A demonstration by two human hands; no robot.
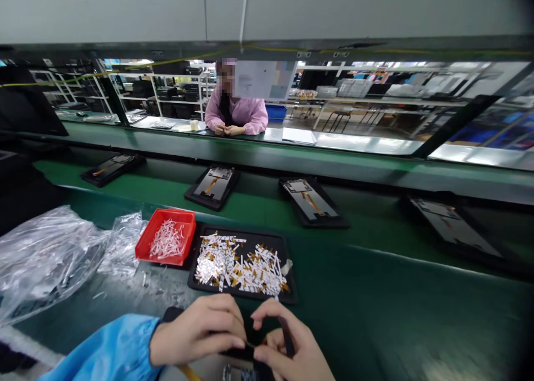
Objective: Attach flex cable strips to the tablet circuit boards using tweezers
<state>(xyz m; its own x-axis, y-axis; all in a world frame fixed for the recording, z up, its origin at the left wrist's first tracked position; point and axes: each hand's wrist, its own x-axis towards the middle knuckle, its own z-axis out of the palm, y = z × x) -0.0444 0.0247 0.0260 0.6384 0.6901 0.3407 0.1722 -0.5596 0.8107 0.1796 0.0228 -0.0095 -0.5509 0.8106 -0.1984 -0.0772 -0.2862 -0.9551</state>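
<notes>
My left hand (pixel 204 331), in a blue sleeve (pixel 112 347), is closed in a pinch at the bottom centre. Facing it, my right hand (pixel 292 347) has its thumb and a finger pinched together, with the index finger curved above. A dark slim tool (pixel 287 339) runs between the right fingers. Between the fingertips of both hands lies a thin small piece (pixel 250 345), too small to name. Below them is an opened flat device with a circuit board (pixel 238 373) and an orange ribbon cable (pixel 189 373), partly hidden by my hands.
A black tray (pixel 242 232) holds many small white flex strips. Beside it stand a red bin (pixel 144 247) of white scraps and clear plastic bags (pixel 54 258). Several opened tablets (pixel 311 200) lie along the green belt (pixel 258 217). A person in pink (pixel 250 114) sits opposite.
</notes>
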